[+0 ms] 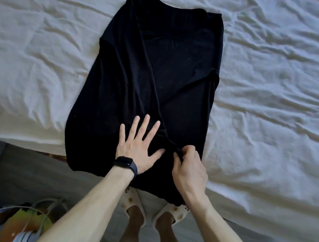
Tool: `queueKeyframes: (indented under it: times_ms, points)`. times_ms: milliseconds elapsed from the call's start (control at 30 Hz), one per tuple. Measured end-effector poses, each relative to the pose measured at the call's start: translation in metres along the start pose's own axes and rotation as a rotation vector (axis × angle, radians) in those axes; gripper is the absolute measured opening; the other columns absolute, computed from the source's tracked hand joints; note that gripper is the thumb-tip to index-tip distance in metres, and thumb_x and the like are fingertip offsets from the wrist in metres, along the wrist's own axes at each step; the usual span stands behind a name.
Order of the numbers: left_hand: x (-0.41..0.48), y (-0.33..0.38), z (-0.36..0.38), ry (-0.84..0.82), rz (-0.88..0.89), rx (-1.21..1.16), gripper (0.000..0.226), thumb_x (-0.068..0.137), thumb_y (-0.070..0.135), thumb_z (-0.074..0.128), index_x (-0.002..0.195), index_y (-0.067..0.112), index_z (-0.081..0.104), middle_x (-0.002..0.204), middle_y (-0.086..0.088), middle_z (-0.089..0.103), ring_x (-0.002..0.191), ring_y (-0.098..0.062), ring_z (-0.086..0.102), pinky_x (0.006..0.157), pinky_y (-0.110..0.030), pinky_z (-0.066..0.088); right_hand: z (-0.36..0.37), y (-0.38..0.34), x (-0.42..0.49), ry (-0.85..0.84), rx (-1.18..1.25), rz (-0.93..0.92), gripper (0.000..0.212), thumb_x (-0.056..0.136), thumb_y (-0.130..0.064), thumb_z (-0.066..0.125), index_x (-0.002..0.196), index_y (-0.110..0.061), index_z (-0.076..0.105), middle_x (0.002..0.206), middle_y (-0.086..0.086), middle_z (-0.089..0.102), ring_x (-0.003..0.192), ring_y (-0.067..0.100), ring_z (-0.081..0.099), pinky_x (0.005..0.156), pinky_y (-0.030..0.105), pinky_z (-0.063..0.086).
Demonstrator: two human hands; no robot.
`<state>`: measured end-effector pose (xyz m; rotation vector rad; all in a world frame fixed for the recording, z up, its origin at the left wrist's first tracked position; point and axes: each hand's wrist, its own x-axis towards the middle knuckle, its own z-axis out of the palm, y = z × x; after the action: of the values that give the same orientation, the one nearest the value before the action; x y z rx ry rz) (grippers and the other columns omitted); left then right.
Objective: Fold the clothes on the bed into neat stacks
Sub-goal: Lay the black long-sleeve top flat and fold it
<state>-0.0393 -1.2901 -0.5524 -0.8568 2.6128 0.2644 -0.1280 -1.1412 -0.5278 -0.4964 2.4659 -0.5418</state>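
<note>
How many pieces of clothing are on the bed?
1: a black garment mid-bed on the white sheet, near end hanging over the edge, left hand pressing it, right hand pinching a fold. Others may lie out of view.

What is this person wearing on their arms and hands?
Both forearms are bare, with no sleeves or gloves in view. The left hand has a smartwatch at the wrist: black rectangular face, dark blue band. The right hand shows no watch or ring.
</note>
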Motion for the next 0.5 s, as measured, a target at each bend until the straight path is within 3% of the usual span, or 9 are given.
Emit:
queueKeyframes:
  times_ms: [100,167,233,300,367,433,500]
  points:
    - [-0.001,-0.015,0.003,-0.039,-0.053,0.035,0.094,0.08,0.091,0.014,0.149,0.044,-0.029,0.16,0.002,-0.036,0.149,-0.026,-0.029,0.113,-0.059,-0.02,-0.006,0.006,-0.002,-0.005,0.064,0.082,0.021,0.094,-0.04,0.053,0.107,-0.034,0.038,0.099,-0.01,0.058,0.086,0.021,0.06,0.071,0.04,0.048]
    - [-0.008,-0.029,-0.003,-0.057,-0.074,0.035,0.096,0.079,0.092,0.016,0.15,0.044,-0.028,0.16,0.001,-0.035,0.15,-0.024,-0.028,0.115,-0.059,-0.016,-0.01,0.011,-0.012,-0.031,0.031,0.114,0.027,0.092,-0.037,0.054,0.115,-0.031,0.041,0.107,-0.009,0.054,0.09,0.022,0.059,0.073,0.039,0.046]
    - [-0.025,-0.045,-0.009,0.004,-0.125,-0.057,0.095,0.083,0.087,0.028,0.155,0.044,-0.015,0.165,0.003,-0.024,0.153,-0.023,-0.018,0.119,-0.056,-0.008,-0.011,0.019,-0.031,-0.009,0.068,0.193,0.034,0.094,-0.043,0.057,0.12,-0.026,0.044,0.112,-0.007,0.05,0.096,0.021,0.057,0.076,0.038,0.045]
    - [-0.045,-0.066,-0.012,0.201,-0.308,-0.285,0.087,0.086,0.072,0.052,0.157,0.039,0.013,0.167,0.0,0.001,0.153,-0.028,0.007,0.12,-0.055,0.009,-0.009,0.028,-0.051,0.057,0.173,0.322,0.041,0.091,-0.049,0.063,0.116,-0.021,0.047,0.112,-0.003,0.05,0.102,0.023,0.057,0.08,0.039,0.046]
    - [-0.061,-0.095,-0.01,0.344,-0.606,-0.541,0.079,0.087,0.05,0.068,0.152,0.032,0.027,0.161,-0.007,0.02,0.146,-0.034,0.026,0.115,-0.056,0.025,-0.005,0.04,-0.067,0.062,0.285,0.478,0.053,0.087,-0.051,0.069,0.121,-0.015,0.049,0.117,0.004,0.053,0.112,0.029,0.057,0.091,0.042,0.047]
    - [-0.068,-0.129,-0.007,0.275,-0.906,-0.737,0.077,0.085,0.034,0.074,0.148,0.022,0.031,0.152,-0.013,0.034,0.137,-0.038,0.039,0.109,-0.055,0.038,0.003,0.053,-0.082,0.0,0.384,0.579,0.065,0.085,-0.051,0.075,0.131,-0.013,0.051,0.127,0.007,0.058,0.12,0.03,0.057,0.102,0.047,0.047]
    - [-0.067,-0.162,-0.002,0.081,-1.056,-0.884,0.073,0.085,0.025,0.077,0.145,0.014,0.036,0.143,-0.014,0.048,0.126,-0.038,0.051,0.102,-0.051,0.045,0.011,0.061,-0.091,-0.042,0.486,0.606,0.063,0.083,-0.051,0.078,0.13,-0.015,0.055,0.125,0.004,0.064,0.117,0.027,0.061,0.103,0.047,0.048]
